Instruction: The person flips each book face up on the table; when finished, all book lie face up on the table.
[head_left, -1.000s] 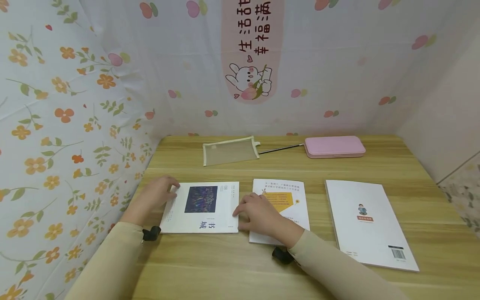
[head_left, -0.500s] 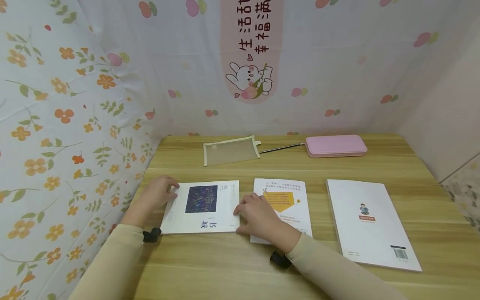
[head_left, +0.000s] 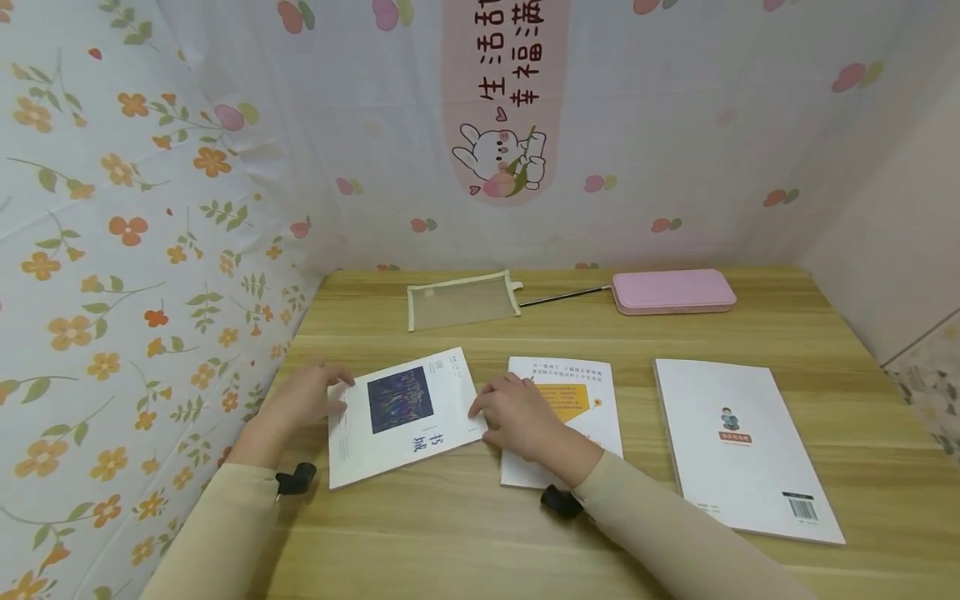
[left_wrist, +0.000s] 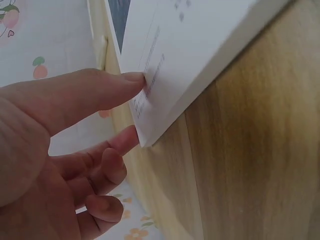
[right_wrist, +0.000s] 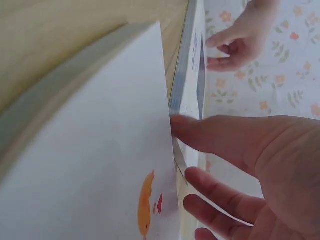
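A thin white book [head_left: 356, 442] with a dark square picture on its cover lies on the table, turned at a slant. My left hand [head_left: 300, 404] holds its upper left corner. In the left wrist view, the thumb [left_wrist: 115, 87] rests on the cover and the index fingertip touches the edge, the other fingers loosely bent. At the book's right end, my right hand [head_left: 517, 417] has its thumb and index finger at the lower corner. That hand reaches across a second white book [head_left: 564, 398] with an orange patch, partly covering it.
Further right lies a larger white book [head_left: 738, 450], back cover up. Behind, a mesh pouch [head_left: 461, 304], a thin black rod [head_left: 562, 297] and a pink case [head_left: 672, 292] lie near the table's back edge. Patterned cloth [head_left: 112, 250] borders the left side.
The book with the dark picture has turned counterclockwise, its left end nearer and its right end farther away. My left hand has shifted slightly toward me; the other books stay put.
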